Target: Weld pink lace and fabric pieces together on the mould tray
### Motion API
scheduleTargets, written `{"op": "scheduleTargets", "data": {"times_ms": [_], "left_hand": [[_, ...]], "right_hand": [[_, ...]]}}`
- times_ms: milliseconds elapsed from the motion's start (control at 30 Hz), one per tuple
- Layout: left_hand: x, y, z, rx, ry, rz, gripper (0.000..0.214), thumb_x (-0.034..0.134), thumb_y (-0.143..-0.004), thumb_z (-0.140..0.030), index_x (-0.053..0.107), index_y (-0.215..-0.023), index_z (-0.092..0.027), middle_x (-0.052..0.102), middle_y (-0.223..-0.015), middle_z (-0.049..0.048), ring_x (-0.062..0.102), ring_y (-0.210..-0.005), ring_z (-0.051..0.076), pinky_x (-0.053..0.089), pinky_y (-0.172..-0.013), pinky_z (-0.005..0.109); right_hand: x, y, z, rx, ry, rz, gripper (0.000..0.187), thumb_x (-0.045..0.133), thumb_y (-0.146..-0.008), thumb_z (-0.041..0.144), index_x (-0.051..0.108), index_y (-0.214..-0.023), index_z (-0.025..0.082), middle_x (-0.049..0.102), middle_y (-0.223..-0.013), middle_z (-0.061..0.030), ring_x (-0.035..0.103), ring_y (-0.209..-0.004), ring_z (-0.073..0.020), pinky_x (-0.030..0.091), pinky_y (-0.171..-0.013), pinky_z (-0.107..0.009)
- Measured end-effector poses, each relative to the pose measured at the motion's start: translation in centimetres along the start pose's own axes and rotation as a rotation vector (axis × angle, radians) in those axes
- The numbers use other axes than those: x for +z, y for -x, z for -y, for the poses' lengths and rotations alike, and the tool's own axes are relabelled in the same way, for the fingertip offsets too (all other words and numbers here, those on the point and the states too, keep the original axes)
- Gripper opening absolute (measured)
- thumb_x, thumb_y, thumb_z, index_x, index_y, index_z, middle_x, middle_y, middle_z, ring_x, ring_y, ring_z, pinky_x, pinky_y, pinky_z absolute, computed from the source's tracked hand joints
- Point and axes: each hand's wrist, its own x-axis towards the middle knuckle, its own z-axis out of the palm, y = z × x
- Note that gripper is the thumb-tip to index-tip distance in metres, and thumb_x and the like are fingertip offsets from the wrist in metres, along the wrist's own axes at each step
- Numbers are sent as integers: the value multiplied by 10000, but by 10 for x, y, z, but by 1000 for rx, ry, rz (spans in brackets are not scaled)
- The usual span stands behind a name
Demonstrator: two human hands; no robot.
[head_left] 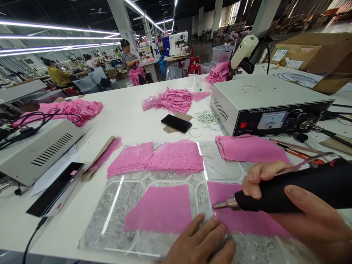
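My right hand (297,209) is wrapped round a black handheld cutting tool (291,192) whose metal tip (220,205) points left over a pink fabric piece (242,220). My left hand (200,242) lies flat with its fingers spread on the glass work plate (115,216), pressing the left edge of that piece. Another pink fabric piece (162,212) lies just left of it. Two pink lace pieces (156,157) rest at the plate's far edge, and a folded pink stack (250,148) lies to their right.
A white control box (264,106) with a meter stands at the right. A grey box (35,150) with cables and a phone (55,189) are at the left. A black phone (176,123), elastic rings, pink lace bundles (170,99) and cardboard boxes (310,51) lie farther back. People work at distant tables.
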Motion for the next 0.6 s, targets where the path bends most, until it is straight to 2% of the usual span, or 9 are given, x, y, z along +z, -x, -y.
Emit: {"op": "scheduleTargets", "data": {"times_ms": [133, 267, 367, 467, 600], "left_hand": [[0, 1, 1, -12, 2, -55, 156, 553, -966, -294, 678, -1026, -224, 720, -1092, -9, 606, -1179, 136, 335, -1137, 327], [-3, 1, 4, 47, -32, 62, 180, 552, -958, -205, 672, -1085, -247, 700, -1147, -17, 598, -1190, 124, 275, -1169, 361], [-4, -6, 11, 52, -27, 31, 168, 535, -966, -235, 673, -1062, -223, 711, -1110, 8, 605, -1177, 136, 228, -1185, 398], [-2, -21, 21, 87, -37, 49, 218, 516, -971, -292, 666, -1080, -177, 708, -1125, 60, 601, -1190, 178, 276, -1174, 397], [7, -42, 28, 70, -70, 112, 248, 502, -961, -270, 652, -1127, -162, 674, -1214, 80, 588, -1210, 222, 338, -1147, 432]], "right_hand": [[2, 2, -4, -44, 8, 17, 164, 696, -799, 426, 676, -791, 264, 605, -669, -15, 585, -524, -156, 556, -492, -303], [1, -5, 1, -59, -18, 12, 158, 695, -797, 416, 692, -806, 258, 613, -658, -17, 590, -521, -158, 553, -486, -309], [-12, -14, 18, -145, 0, -131, 200, 756, -716, 410, 703, -748, 220, 613, -665, -21, 574, -501, -147, 544, -477, -300], [-34, -17, 34, -244, 69, -314, 226, 799, -626, 398, 696, -677, 204, 593, -644, -17, 545, -483, -145, 527, -457, -309], [-61, -7, 37, -284, 125, -460, 127, 725, -613, 324, 683, -649, 210, 565, -642, -22, 524, -471, -152, 497, -427, -331]]}}
